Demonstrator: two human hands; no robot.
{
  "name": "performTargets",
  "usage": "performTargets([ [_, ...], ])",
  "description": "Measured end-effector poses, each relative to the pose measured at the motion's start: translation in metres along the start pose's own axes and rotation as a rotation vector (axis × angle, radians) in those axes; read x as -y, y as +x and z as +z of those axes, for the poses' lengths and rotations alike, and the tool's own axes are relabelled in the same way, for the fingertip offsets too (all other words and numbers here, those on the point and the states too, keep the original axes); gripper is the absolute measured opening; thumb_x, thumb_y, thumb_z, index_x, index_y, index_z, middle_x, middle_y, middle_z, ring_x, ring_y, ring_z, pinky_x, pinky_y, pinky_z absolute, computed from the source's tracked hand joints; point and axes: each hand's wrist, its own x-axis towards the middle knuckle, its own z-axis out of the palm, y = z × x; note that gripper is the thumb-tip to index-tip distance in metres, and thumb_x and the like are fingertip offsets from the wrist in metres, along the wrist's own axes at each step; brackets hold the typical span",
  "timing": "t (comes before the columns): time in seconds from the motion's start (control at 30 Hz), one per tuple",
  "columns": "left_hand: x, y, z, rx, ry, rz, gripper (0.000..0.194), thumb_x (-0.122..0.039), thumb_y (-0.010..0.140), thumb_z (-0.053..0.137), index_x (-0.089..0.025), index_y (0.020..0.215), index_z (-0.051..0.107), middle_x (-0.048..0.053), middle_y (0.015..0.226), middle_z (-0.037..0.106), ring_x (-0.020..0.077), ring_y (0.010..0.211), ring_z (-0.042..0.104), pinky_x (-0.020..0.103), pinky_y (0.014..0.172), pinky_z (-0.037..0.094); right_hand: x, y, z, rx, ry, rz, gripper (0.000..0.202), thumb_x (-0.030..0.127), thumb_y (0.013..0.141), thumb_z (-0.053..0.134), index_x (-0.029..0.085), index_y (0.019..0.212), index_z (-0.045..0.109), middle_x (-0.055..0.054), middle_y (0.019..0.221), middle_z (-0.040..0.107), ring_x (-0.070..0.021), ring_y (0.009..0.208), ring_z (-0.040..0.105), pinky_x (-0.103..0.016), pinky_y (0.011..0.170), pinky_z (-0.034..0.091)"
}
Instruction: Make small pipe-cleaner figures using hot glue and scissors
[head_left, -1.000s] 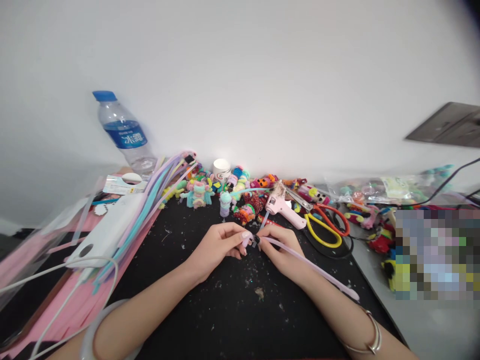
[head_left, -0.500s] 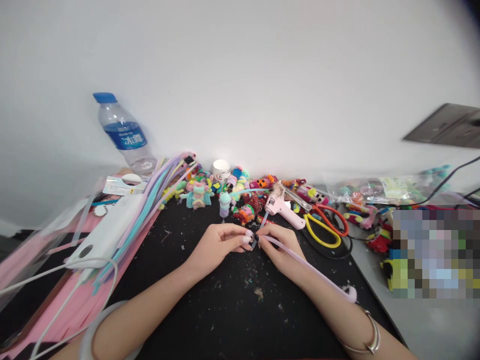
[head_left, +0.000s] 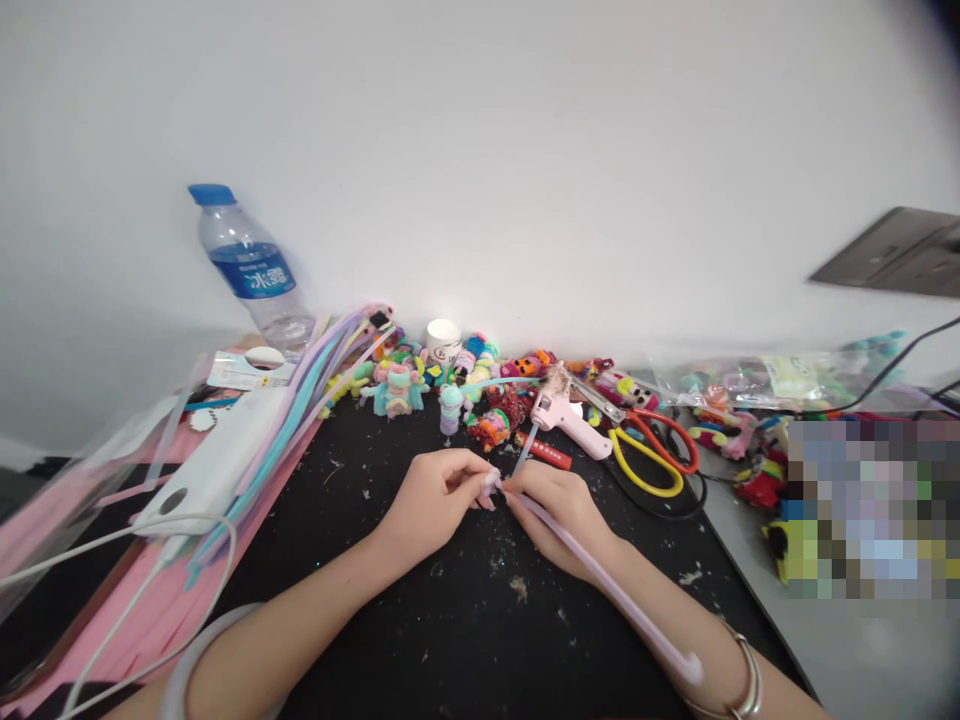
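Note:
My left hand (head_left: 442,500) and my right hand (head_left: 559,505) meet over the black work mat (head_left: 450,620), fingers closed in pinches. Between the left fingertips is a small curled end of a lilac pipe cleaner (head_left: 589,565). The right thumb and fingers pinch the same strand close by. Its long tail runs down over my right forearm to a hooked tip. Just beyond the fingers lie a pink glue gun (head_left: 570,425) with a glue stick in its back end and a red tube-like piece (head_left: 546,452).
Scissors (head_left: 649,455) with yellow and red handles lie at right. A small lilac and mint figure (head_left: 450,410) stands before several fuzzy dolls. Loose pipe cleaners (head_left: 289,430) lie over a white power strip (head_left: 206,460) at left. A water bottle (head_left: 251,265) leans against the wall.
The pipe cleaner's tail has swung lower along my right forearm. My right hand has shifted slightly down and left, uncovering the red piece. The dark bit between the fingertips no longer shows.

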Motion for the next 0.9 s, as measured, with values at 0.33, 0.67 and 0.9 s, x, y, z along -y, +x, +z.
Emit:
performTargets([
  [0.33, 0.0015, 0.0033, -0.0013, 0.062, -0.355, -0.183, 0.021, -0.026, 0.075, 0.065, -0.016, 0.093, 0.069, 0.004, 0.085, 0.069, 0.0136, 0.075, 0.062, 0.024, 0.071, 0.051, 0.0023, 0.0019, -0.0027, -0.185, 0.085, 0.156, 0.016, 0.018, 0.086, 0.048, 0.018, 0.072, 0.056, -0.002, 0.064, 0.059, -0.0128, 0.057, 0.053, -0.023, 0.056, 0.041],
  [0.67, 0.001, -0.0011, 0.0026, 0.13, -0.505, -0.288, 0.021, -0.03, 0.075, 0.065, -0.016, 0.089, 0.069, 0.001, 0.074, 0.061, 0.0093, 0.062, 0.055, 0.022, 0.06, 0.049, -0.0005, 0.0007, -0.0015, -0.179, 0.159, 0.185, 0.018, 0.018, 0.085, 0.05, 0.017, 0.068, 0.055, -0.001, 0.062, 0.056, -0.0119, 0.056, 0.05, -0.023, 0.055, 0.039],
  [0.9, 0.0015, 0.0001, 0.0023, 0.11, -0.606, -0.291, 0.017, -0.027, 0.074, 0.068, -0.014, 0.084, 0.07, 0.0, 0.069, 0.056, 0.0068, 0.061, 0.049, 0.019, 0.06, 0.044, 0.0035, 0.001, -0.002, -0.129, 0.127, 0.152, 0.017, 0.017, 0.085, 0.048, 0.015, 0.069, 0.055, -0.001, 0.062, 0.055, -0.0112, 0.055, 0.049, -0.022, 0.055, 0.037],
])
